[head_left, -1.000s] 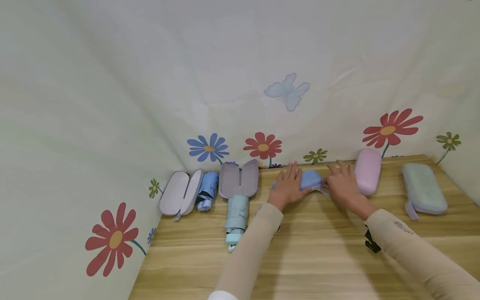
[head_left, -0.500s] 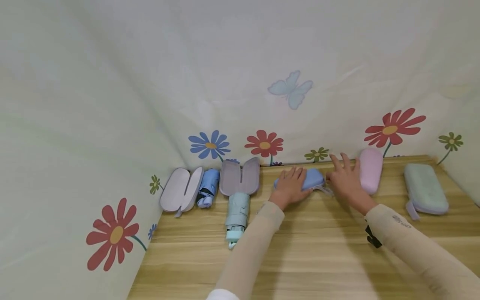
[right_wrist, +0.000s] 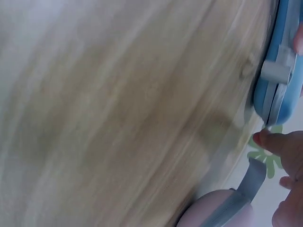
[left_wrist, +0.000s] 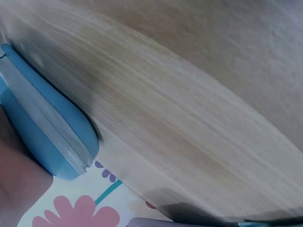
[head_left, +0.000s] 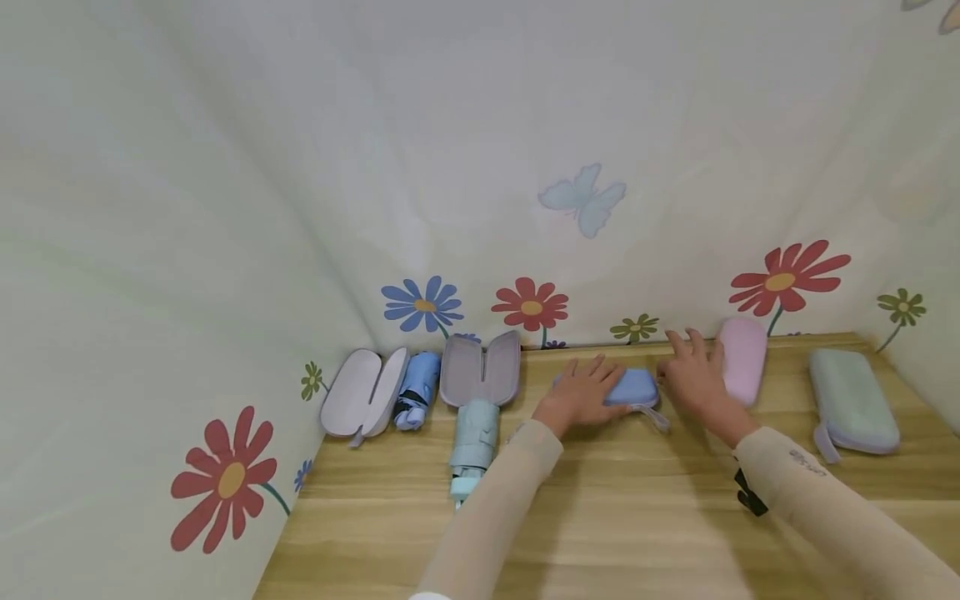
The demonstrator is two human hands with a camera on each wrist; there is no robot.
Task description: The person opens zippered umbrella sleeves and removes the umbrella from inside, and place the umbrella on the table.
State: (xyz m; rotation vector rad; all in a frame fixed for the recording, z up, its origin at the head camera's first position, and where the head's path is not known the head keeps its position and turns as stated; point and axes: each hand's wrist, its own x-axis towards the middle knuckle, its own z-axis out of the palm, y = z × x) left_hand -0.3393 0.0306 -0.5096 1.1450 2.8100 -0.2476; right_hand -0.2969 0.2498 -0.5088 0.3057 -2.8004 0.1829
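A blue zip case (head_left: 633,386) lies near the back edge of the table, its short grey strap (head_left: 652,415) hanging toward the front. My left hand (head_left: 583,395) holds it from above, fingers across the top and thumb along the front side. At the case's right end is my right hand (head_left: 693,379), its other fingers raised. In the right wrist view, the thumb and a finger of that hand (right_wrist: 286,156) pinch at the end of the zipper, where the small pull is mostly hidden. The case's side and zipper (left_wrist: 52,123) show in the left wrist view.
A pink case (head_left: 743,362) stands close right of my right hand, a pale green case (head_left: 855,402) farther right. Left are two opened cases, one whitish (head_left: 348,396), one grey (head_left: 461,375), with a blue folded umbrella (head_left: 420,387) and a light teal one (head_left: 474,437).
The strap, earlier drawn out toward my right hand, now hangs loose at the front. My right hand's fingers have lifted and spread. The left hand stays on the case; the head view has tilted slightly.
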